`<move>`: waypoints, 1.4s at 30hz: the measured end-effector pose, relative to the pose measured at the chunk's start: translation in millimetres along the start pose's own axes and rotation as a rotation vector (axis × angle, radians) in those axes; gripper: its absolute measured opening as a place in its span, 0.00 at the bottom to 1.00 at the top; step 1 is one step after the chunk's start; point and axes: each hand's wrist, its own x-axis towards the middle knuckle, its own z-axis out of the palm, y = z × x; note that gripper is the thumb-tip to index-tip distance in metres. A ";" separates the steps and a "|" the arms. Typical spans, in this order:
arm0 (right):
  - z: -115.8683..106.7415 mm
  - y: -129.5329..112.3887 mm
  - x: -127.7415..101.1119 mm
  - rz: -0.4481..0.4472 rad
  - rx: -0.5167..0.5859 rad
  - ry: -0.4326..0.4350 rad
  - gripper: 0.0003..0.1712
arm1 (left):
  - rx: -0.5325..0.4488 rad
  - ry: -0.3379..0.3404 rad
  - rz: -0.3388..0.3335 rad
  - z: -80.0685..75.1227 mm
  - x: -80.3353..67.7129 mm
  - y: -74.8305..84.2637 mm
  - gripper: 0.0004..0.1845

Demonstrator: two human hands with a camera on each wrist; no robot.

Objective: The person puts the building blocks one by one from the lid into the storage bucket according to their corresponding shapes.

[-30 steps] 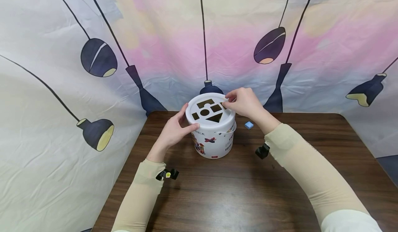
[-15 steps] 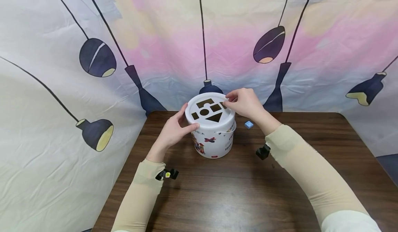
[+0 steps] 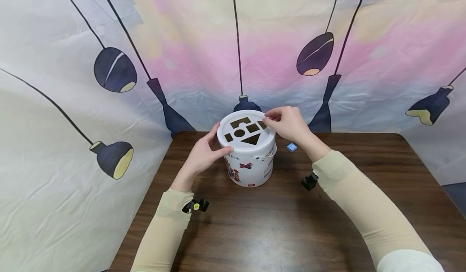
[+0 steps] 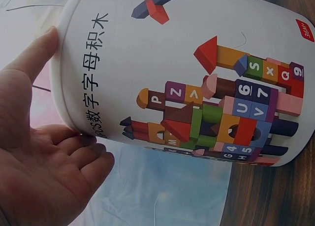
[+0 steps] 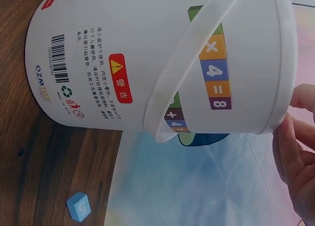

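A white toy-block bucket [image 3: 251,168] with printed sides stands upright on the table. Its round white lid [image 3: 227,123] has several shaped holes, among them a circle and a triangle. My left hand [image 3: 202,152] holds the left side of the lid, thumb at the near rim and fingers farther back. In the left wrist view, some fingers of that hand hang loosely curled beside the bucket. At the right rim, my right hand [image 3: 289,123] grips the lid's edge with thumb and fingers. The right wrist view shows its fingertips [image 5: 281,132] against the rim; the lid's top is hidden there.
A small blue block [image 3: 291,147] marked 5 lies on the brown wooden table [image 3: 255,231], right of the bucket. The bucket's white handle [image 5: 189,58] hangs down its right side. Behind the table hangs a cloth [image 3: 204,61] printed with lamps.
Both hands stay at the lid's rim. The right hand has shifted very slightly, and the lid appears turned a little. The blue block lies where it was.
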 end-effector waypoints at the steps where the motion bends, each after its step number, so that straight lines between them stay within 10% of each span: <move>1: 0.3 0.2 -0.4 0.001 0.004 0.002 0.19 | 0.003 -0.001 -0.002 0.3 -0.2 -1.0 0.56; 18: 0.4 15.5 -4.3 -0.034 0.160 0.033 0.19 | -0.021 0.004 0.007 1.3 -1.6 -3.6 0.55; 28: -0.8 78.3 -21.6 0.058 0.298 0.203 0.22 | -0.023 -0.001 0.011 2.0 -0.7 -2.8 0.56; 42: 49.8 169.9 -38.4 0.349 0.017 -0.123 0.34 | -0.037 -0.001 0.026 0.2 0.0 -6.3 0.55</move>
